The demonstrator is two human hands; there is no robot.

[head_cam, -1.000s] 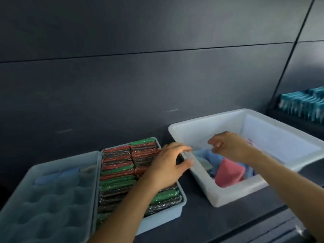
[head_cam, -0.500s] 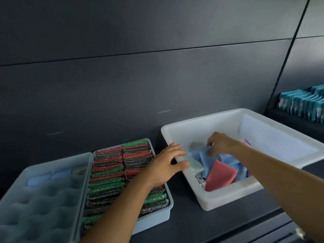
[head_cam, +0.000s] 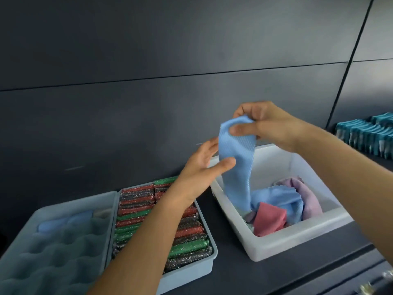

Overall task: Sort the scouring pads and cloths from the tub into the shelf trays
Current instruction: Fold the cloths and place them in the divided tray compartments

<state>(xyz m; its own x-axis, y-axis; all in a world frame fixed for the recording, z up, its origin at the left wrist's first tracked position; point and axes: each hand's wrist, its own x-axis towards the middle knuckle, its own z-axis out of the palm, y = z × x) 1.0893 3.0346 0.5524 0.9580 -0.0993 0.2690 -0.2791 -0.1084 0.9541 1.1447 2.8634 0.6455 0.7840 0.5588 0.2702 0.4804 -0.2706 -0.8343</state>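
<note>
My right hand is up above the back of the white tub, and its grip is clamped on the top end of the blue cloth: thumb across the front, fingers curled behind, the fabric bunched between them. From that grip the cloth hangs straight down as a long strip, and its lower end lies inside the tub among the other cloths.

My left hand meets the strip lower down, at its left edge. The thumb lies on the front of the fabric and the fingers reach behind it, so the edge sits between them, but I cannot tell whether this grip is really squeezing or only touching.

In the tub, below the hanging strip, a pink cloth lies at the front, a second blue cloth is crumpled behind it, and a lilac cloth lies against the right side.

To the left of the tub, apart from it on the dark shelf, stands a pale blue tray packed with rows of red, green and silver scouring pads; my left forearm crosses over it. Touching that tray on its left is a second tray with a dimpled bottom and one light blue piece at its far end. Teal packets stand in a row at the far right.
</note>
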